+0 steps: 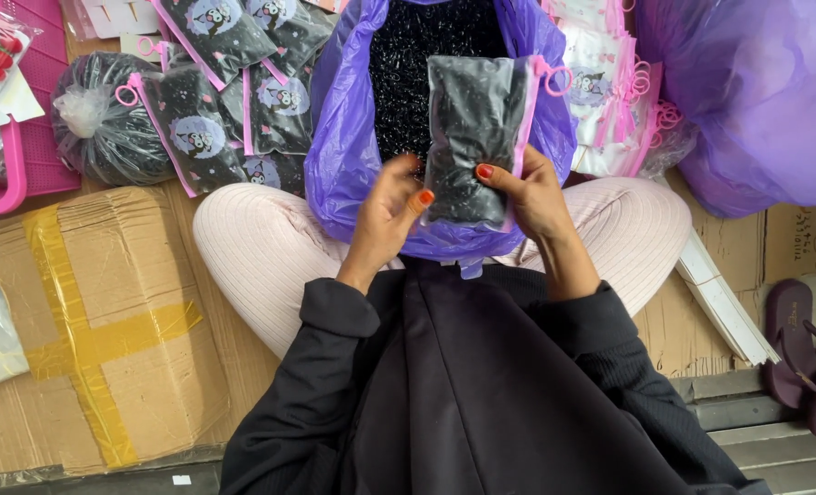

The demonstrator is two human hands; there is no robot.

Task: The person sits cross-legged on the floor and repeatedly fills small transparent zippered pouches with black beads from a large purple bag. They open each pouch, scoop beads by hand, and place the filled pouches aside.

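My right hand [529, 194] grips a clear zip pouch [470, 128] with a pink edge and ring, stuffed with small black elastic bands. My left hand [388, 213] touches the pouch's lower left corner with thumb and fingers. Both hands hover over an open purple plastic bag [344, 156] resting between my knees; it is full of loose black bands [408, 73]. Fingernails are painted orange-red.
Several filled pouches [215, 101] lie piled at the upper left beside a clear bag of black bands [105, 128] and a pink basket [23, 137]. A taped cardboard box [96, 321] sits left. White pouches [609, 92] and another purple bag [756, 101] lie right; sandals [806, 357] far right.
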